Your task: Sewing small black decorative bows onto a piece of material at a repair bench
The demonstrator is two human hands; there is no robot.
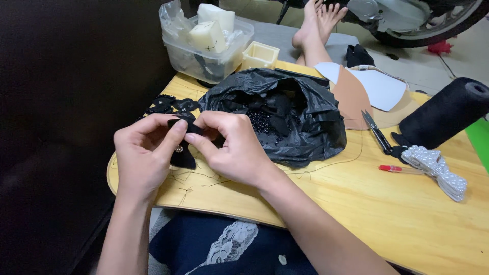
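Both hands meet over the bench's (356,203) left end: the left hand (142,153) and right hand (232,147) have fingers clamped on a black bow (183,153), perhaps with a small bead at its centre. Just behind lies a black bag (305,127) of beads; scissors (377,133) lie well right.

Thing: black fabric bow (183,147)
Look: dark ribbon loops, small pale bead cluster at the middle
Pose: upright, lower loop hanging free
Place: pinched between fingers of both hands, above the worktop's near-left edge
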